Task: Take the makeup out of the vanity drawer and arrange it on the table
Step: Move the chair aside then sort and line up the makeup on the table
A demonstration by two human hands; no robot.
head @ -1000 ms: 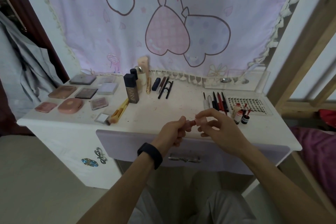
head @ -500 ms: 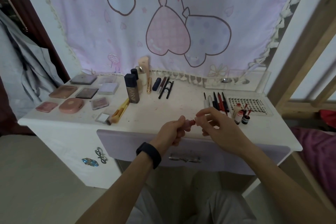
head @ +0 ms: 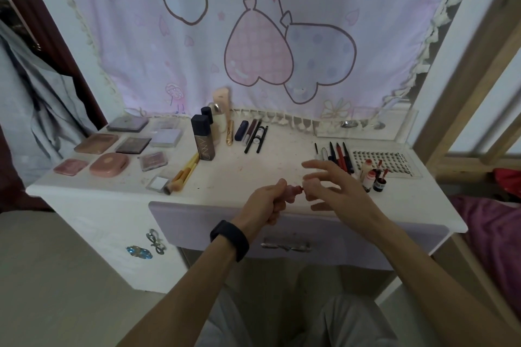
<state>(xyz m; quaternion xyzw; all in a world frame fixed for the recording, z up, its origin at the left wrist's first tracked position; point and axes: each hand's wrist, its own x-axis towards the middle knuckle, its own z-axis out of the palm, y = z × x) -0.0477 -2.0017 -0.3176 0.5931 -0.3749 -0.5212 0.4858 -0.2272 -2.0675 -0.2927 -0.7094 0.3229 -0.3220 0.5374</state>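
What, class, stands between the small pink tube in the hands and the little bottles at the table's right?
Only the right hand itself, which pinches one end of the pink tube while the left hand grips it. Nothing else visible lies before the little bottles.

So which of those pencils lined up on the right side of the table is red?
The red pencil, second from the right in that row. It alone has a red barrel; the rest are black, dark blue or white.
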